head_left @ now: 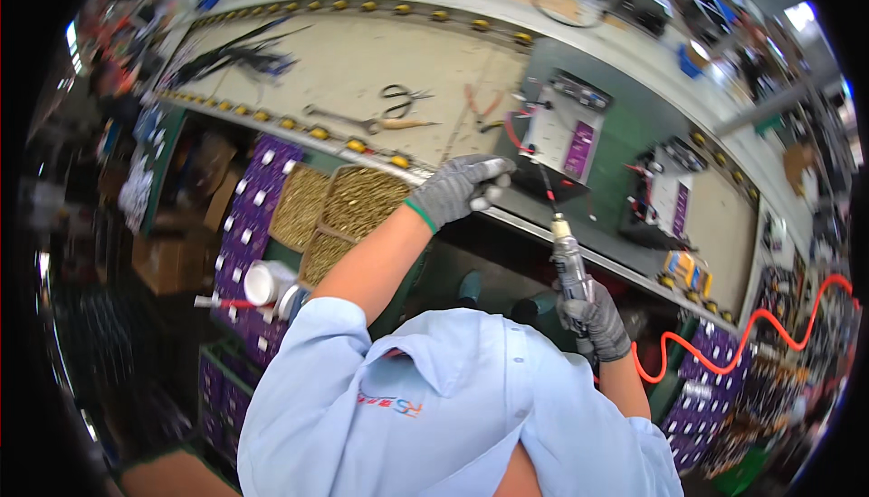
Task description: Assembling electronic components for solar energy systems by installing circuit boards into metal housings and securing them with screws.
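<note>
Upper left of the frame: a bundle of black strips [231, 58] is spread on the pale bench [335, 49]
Left of centre: purple cartons [237, 236] are stacked, with a white tub [262, 282] seen in front of them
Beside these, trays [325, 200] are filled with small brass-coloured parts [369, 198]
Upper middle: a wrench [344, 119], black-handled scissors [396, 94] and a wooden-handled awl [405, 123] are laid close together
Centre: the grey-gloved left hand [466, 191] is held with fingers curled, just beside the near left corner of the metal box; whether anything is pinched there cannot be told
Above it, red-handled pliers [482, 109] are laid on the bench
Right of centre, upper half: the metal box [554, 133], fitted with red wires [514, 130] and a purple label [579, 148], is rested on a green board [626, 108]
Below the box: a power screwdriver [570, 266] is clamped in the gloved right hand [596, 319], its bit aimed up at the box's near edge; contact cannot be made out
Farther right: a second metal box [665, 194] is set on the board, with a yellow-and-blue packet [688, 272] near it
Lower right: an orange coiled hose [720, 368] is stretched toward the frame's edge
</note>
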Motion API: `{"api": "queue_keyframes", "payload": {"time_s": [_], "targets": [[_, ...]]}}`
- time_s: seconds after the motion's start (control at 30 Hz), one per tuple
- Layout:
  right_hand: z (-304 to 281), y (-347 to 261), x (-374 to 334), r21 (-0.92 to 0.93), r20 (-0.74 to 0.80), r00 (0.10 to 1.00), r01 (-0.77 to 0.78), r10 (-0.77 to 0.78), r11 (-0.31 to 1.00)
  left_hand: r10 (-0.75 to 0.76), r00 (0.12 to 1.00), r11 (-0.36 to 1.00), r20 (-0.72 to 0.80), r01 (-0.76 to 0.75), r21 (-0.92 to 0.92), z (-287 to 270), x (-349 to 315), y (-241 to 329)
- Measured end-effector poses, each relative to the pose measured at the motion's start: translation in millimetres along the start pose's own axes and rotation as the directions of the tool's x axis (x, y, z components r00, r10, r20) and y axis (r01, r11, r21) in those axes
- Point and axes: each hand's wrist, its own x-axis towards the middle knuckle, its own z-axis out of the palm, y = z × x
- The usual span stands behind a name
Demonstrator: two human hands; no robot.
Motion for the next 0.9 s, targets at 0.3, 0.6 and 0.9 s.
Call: {"api": "queue_keyframes", "payload": {"time_s": [0.3, 0.6, 0.9], "targets": [[-26, 0, -37, 0.051, -0.04, 0.999, -0.02, 0.022, 0.999, -0.183, 0.978, 0.969, -0.097, 0.196, 0.151, 70, 57, -25], [-63, 7, -51, -0.074, -0.099, 0.99, 0.089, -0.097, 0.993, -0.082, 0.993, 0.924, -0.087, 0.109, 0.367, 116, 72, -30], [-135, 4, -75, 0.223, 0.226, 0.966, -0.176, 0.125, 0.959, -0.039, 0.992, 0.704, 0.116, -0.055, 0.708, 174, 93, -35]]}}
